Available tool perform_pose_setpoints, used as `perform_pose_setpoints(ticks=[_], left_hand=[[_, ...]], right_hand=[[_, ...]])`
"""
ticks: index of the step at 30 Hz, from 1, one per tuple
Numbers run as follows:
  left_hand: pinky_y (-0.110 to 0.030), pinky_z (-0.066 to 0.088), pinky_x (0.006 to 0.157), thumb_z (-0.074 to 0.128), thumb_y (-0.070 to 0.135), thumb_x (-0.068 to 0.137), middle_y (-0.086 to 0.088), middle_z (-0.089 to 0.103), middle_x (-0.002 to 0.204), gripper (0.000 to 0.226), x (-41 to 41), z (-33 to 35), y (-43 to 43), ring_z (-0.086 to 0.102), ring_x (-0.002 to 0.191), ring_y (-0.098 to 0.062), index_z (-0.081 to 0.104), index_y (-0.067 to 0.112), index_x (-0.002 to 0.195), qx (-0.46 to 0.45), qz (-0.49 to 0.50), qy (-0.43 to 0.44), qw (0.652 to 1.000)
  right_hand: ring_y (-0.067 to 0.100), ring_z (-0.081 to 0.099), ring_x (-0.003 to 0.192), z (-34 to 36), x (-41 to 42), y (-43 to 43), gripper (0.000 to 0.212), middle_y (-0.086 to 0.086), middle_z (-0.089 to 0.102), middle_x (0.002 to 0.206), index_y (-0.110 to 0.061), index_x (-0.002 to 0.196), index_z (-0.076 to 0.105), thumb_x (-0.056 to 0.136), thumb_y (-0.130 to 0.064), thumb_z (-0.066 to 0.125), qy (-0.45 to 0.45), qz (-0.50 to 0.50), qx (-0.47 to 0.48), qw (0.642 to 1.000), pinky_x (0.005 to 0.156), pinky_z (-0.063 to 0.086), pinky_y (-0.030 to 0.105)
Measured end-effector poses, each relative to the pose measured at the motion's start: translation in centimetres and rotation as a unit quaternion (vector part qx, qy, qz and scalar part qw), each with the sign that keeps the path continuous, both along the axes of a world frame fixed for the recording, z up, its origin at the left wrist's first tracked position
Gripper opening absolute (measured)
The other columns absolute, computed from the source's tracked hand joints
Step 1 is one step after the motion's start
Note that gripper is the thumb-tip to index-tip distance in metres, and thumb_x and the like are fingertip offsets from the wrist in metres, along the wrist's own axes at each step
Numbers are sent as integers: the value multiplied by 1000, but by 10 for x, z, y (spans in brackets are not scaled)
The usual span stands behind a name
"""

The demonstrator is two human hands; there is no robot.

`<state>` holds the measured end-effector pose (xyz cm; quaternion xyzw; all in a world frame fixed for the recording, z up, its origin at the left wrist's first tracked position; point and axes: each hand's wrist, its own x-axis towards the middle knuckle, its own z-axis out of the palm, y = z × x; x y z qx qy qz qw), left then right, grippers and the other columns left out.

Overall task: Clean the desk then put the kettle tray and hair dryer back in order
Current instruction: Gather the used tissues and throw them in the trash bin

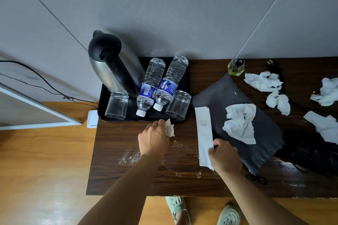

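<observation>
Two hands are at work on the desk (128, 179), which remains far from clean. The left hand (153, 138) is closed on a small crumpled tissue (169, 128), pinched at the fingertips just in front of the tray's near edge. The right hand (224, 157) pinches the lower part of a long white paper strip (204, 133), thumb on top; the strip's long axis runs away from the person, along the left edge of a dark grey cloth (237, 100).

Wet smears glint on the wood (131, 156) just left of the left wrist and below both hands. In my judgement the coming wipe turns on this: the wet lies nearer the left hand, towards the person from its tissue, so a pull back would cover it.

The black tray (101, 104) sits at the desk's back left against the wall, carrying the kettle (113, 67), two water bottles (153, 86) lying on their sides with caps towards the person, and two upturned glasses (117, 105). More crumpled tissues (263, 81) lie on the cloth and across the right side, near a small yellow-green bottle (236, 67). A dark mass with a cord at the right edge (311, 153) may be the hair dryer; it is too shadowed to confirm.
</observation>
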<state>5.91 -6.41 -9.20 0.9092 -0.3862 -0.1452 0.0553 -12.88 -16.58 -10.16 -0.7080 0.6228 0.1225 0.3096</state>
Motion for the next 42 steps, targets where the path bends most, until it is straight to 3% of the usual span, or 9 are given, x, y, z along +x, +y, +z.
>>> perform_pose_setpoints(ticks=[5,13,17,19,21,25,30,34,42], left_hand=[[-35,51,70,65,16,84,1,59,113,21,-1,2,12,62,105,-22,64,16,105,46,65,41,996],[-36,53,74,69,18,83,0,65,110,27,-8,2,28,60,109,-21,59,14,108,78,36,34,996],[-38,54,74,68,19,82,-2,68,101,24,-19,15,18,63,101,-24,61,14,104,8,42,72,996],[-34,49,67,67,17,80,-1,64,86,10,-28,23,7,63,85,-25,60,16,86,-60,41,107,992],[-30,41,63,67,17,78,1,59,72,17,-40,32,-11,62,73,-27,51,20,73,-99,37,145,984],[-35,51,66,66,18,78,-6,67,77,14,-60,40,-46,63,76,-27,52,18,72,-116,48,221,967],[-42,54,75,66,16,79,-7,65,93,17,-61,31,-45,63,88,-32,50,20,82,-83,79,182,977],[-40,54,76,69,17,77,-6,64,96,17,-72,26,-42,63,88,-29,60,14,91,-71,71,169,981],[-39,56,75,68,30,76,-1,67,94,23,-108,6,-75,65,88,-28,62,18,95,-34,102,154,982]], right_hand=[[22,56,86,6,-5,0,19,-7,63,78,-27,74,54,92,-23,57,-31,8,-1,999,55,38,28],[12,65,70,16,-17,-7,16,-8,73,80,-20,73,62,89,-21,64,-111,18,35,993,49,43,22],[5,67,73,30,-33,-13,11,-11,73,88,-11,84,68,92,-18,66,-154,4,52,987,49,44,13],[6,68,77,36,-44,-18,14,-13,70,89,-7,87,67,94,-20,65,-170,-19,69,983,51,44,14],[8,66,72,41,-57,-25,17,-9,69,82,-5,87,67,94,-21,65,-180,-49,76,979,53,42,18],[11,61,65,50,-85,-42,19,0,63,70,-5,85,66,95,-22,64,-189,-103,73,974,55,42,25],[35,67,79,42,-119,-60,15,14,68,78,-9,78,65,90,-18,66,-197,-154,74,965,65,52,42],[30,67,77,37,-133,-66,17,11,68,76,-11,74,64,90,-16,66,-204,-141,82,965,71,58,54],[31,66,75,29,-157,-72,18,11,67,72,-8,74,65,90,-18,67,-217,-121,99,964,62,52,41]])
